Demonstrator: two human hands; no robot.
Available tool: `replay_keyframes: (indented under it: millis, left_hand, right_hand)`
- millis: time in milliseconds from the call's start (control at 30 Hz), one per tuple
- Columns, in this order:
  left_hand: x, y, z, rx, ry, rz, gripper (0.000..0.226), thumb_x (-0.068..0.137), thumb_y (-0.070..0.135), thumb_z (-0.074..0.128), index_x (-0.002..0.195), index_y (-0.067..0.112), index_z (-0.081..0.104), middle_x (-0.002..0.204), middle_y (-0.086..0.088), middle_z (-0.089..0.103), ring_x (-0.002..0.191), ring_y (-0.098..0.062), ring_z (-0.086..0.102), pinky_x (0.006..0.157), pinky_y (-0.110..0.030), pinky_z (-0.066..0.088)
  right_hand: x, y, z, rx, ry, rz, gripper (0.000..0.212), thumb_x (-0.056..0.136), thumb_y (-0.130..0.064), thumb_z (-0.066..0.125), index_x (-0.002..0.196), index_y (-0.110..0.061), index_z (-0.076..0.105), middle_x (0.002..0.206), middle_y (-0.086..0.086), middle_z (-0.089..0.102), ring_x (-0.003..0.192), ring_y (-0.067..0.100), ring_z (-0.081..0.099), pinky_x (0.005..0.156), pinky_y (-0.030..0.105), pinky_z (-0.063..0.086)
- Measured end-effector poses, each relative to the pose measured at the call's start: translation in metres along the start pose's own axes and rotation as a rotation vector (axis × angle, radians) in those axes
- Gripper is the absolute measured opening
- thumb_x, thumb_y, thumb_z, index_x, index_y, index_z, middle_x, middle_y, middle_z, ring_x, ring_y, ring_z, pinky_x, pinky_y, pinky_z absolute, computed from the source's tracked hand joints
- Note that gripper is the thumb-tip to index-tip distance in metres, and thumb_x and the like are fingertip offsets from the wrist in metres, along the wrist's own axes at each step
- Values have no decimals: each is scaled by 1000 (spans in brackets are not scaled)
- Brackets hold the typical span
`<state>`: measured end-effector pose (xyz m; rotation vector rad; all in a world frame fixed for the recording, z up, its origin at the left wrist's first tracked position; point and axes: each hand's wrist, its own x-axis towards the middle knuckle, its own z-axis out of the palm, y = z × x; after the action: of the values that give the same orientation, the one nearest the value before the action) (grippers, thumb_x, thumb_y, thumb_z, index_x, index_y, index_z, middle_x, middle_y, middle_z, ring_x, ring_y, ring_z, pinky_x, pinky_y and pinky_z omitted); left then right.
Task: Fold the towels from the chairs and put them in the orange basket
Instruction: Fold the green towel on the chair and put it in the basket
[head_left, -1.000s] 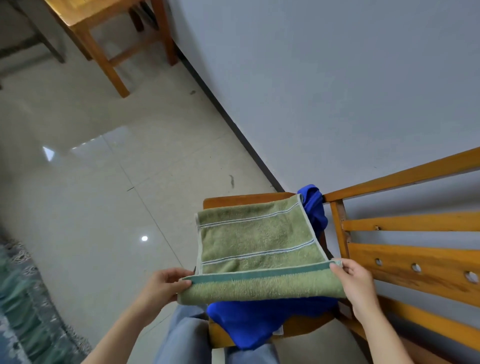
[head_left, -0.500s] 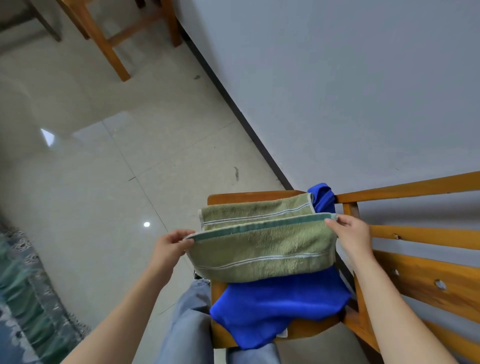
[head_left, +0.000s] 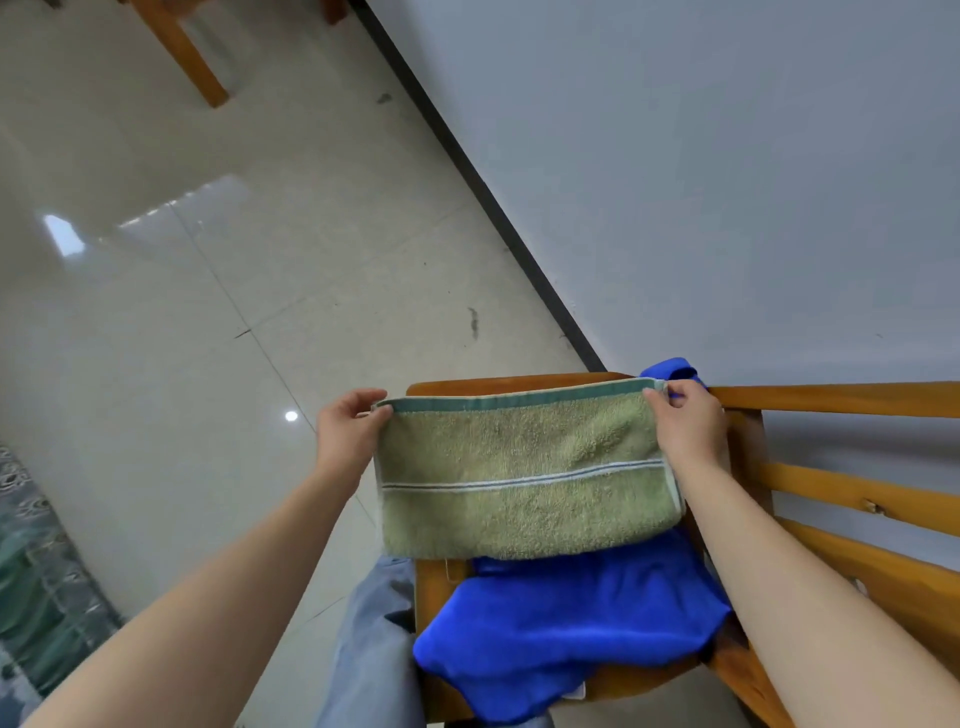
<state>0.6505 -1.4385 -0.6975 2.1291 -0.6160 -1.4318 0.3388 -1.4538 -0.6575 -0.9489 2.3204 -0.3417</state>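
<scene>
Nearest, at the lower edge: a denim trouser leg (head_left: 374, 649), grey-blue, is seen pressed beside the front of a wooden chair (head_left: 431, 587). The seat is orange-brown varnished wood with a rounded front.

On the seat a blue towel (head_left: 571, 613) is heaped, smooth and fine-piled, in loose rumpled folds. One lobe is draped over the front edge, and a small white tag is shown under it. A further bit of the same blue is seen at the seat's far corner, behind the right hand.

Over it a green towel (head_left: 524, 483) is held, folded double into a flat oblong of coarse looped terry. The rounded fold lies nearest. A pale and dark stripe is woven across the middle, and a teal hem band runs along the far edge. Its near part overlaps the blue towel. Whether it rests on the seat cannot be told.

The far left corner is pinched by the left hand (head_left: 348, 431), thumb on top and fingers curled under. The far right corner is pinched by the right hand (head_left: 685, 421) in the same way. The hem is drawn straight between them.

To the right, the chair's flat back slats are seen, spaced apart, with bolt holes.

Beyond: a floor (head_left: 208, 260) of glossy pale tiles with light reflections, a patterned green rug (head_left: 31, 571) at the left edge, a dark skirting (head_left: 493, 208), and a plain matt wall (head_left: 727, 156). A square wooden leg (head_left: 192, 62) is seen at the top.
</scene>
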Motion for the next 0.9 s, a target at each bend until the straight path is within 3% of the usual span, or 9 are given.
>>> replay_keyframes:
  millis: [133, 300, 433, 567, 633, 700, 733, 800, 900]
  left_hand:
    - [-2, -18, 13, 179, -115, -40, 59, 88, 24, 62, 141, 16, 36, 144, -8, 42, 127, -26, 45, 103, -41, 41]
    - [-34, -51, 7, 139, -185, -238, 76, 89, 27, 59, 149, 20, 12, 151, -11, 30, 132, -32, 38, 106, -48, 36]
    - [-63, -74, 2, 118, -291, -407, 48, 92, 25, 56, 135, 9, 41, 127, -12, 53, 102, -24, 53, 76, -33, 44]
    - [-70, -87, -1, 93, -232, -413, 35, 90, 25, 59, 119, 6, 54, 102, -7, 60, 91, -22, 56, 66, -30, 43]
    - [-71, -85, -2, 88, -195, -393, 30, 89, 19, 60, 115, 6, 54, 90, -3, 59, 80, -17, 55, 61, -27, 43]
    - [-72, -81, -4, 72, -185, -373, 28, 88, 13, 61, 114, 7, 53, 85, -1, 57, 75, -14, 54, 60, -26, 43]
    - [-73, -79, -6, 62, -186, -365, 29, 88, 11, 61, 115, 7, 53, 85, -2, 58, 75, -15, 55, 60, -26, 44]
    - [-76, -76, -11, 23, -190, -353, 31, 87, 9, 61, 116, 7, 53, 88, -6, 59, 76, -17, 56, 62, -27, 45]
    - [-88, -67, -14, -91, -178, -327, 27, 87, 8, 62, 113, 8, 54, 88, -7, 59, 74, -16, 56, 60, -26, 45]
  right_hand:
    - [-5, 6, 8, -103, -81, -14, 35, 90, -19, 58, 121, -3, 53, 109, 17, 62, 95, 30, 57, 78, 37, 45]
    - [-35, 35, 8, -196, -3, -24, 47, 88, -17, 61, 131, -8, 47, 120, 16, 52, 110, 32, 51, 86, 40, 45]
    - [-55, 64, 2, -147, -85, 164, 50, 89, -25, 60, 133, -6, 43, 125, 19, 50, 112, 36, 52, 89, 44, 46]
    - [-57, 83, -3, -51, -220, 298, 55, 89, -28, 60, 135, -5, 40, 130, 15, 52, 115, 34, 51, 93, 43, 45]
    - [-56, 85, -7, 77, -255, 374, 42, 88, -26, 61, 124, -5, 50, 116, 12, 58, 92, 28, 57, 77, 39, 50]
    - [-56, 84, -12, 229, -295, 486, 29, 88, -24, 63, 110, -8, 56, 92, 6, 57, 66, 17, 48, 54, 25, 39]
    - [-57, 84, -15, 283, -299, 542, 26, 86, -23, 65, 104, -8, 55, 83, 4, 53, 62, 15, 43, 51, 23, 33]
    - [-59, 82, -20, 362, -251, 595, 24, 84, -21, 68, 97, -7, 54, 77, 4, 49, 63, 15, 40, 52, 24, 33]
    - [-69, 74, -32, 461, -44, 474, 18, 83, -14, 64, 93, 0, 60, 83, 12, 54, 71, 23, 47, 57, 30, 37]
